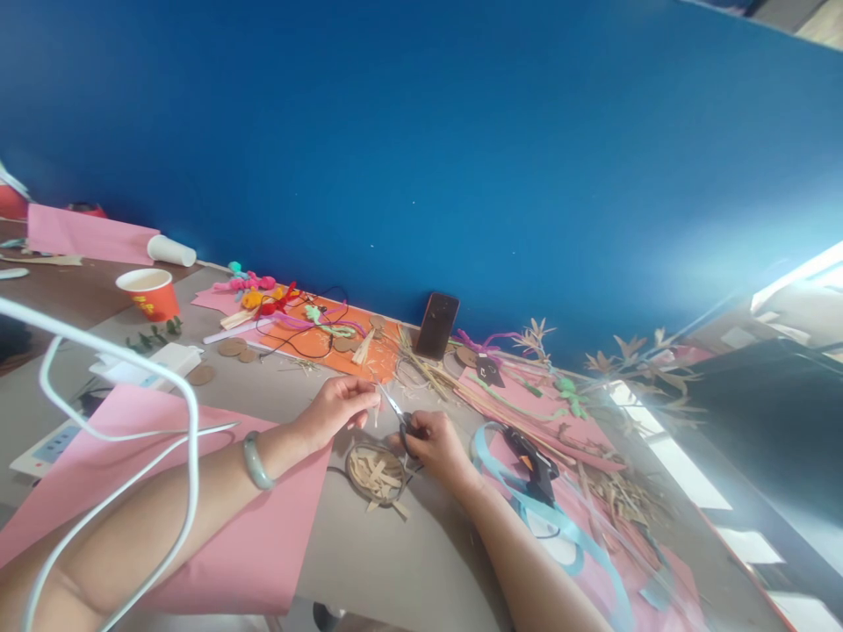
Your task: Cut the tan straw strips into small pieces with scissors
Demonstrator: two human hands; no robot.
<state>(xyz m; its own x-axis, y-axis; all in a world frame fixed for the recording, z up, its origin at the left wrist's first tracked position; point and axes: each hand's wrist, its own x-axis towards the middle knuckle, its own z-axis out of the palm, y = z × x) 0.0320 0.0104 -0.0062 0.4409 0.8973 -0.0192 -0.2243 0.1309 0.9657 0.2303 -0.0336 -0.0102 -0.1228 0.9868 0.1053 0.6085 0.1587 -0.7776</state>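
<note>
A thin straw strip [377, 405] is pinched at the fingertips of the left hand [339, 405], just above the grey surface [421, 562], while the right hand [438, 446] is closed through the handles of small scissors [397, 414] whose blades stand slightly parted and point at the strip's end. The step in hand looks like trimming the strip into short pieces (a judgement from the blades' aim); the next snip seems to call for keeping the strip taut and steady between the blades, since so slight a piece could slip or fly off. Directly below the hands lies a shallow round dish [377, 474], holding a small heap of cut straw pieces, with a few bits spilled just beside its rim. A pink sheet [263, 535] lies under the left forearm, which wears a pale green bangle [255, 460]. To the right a black glue gun [535, 463] rests among pale blue ribbon [580, 544]. Further back, a phone [437, 326] leans against the blue wall [421, 132], and a red cup [148, 294] stands well apart at left; its contents cannot be made out.
</note>
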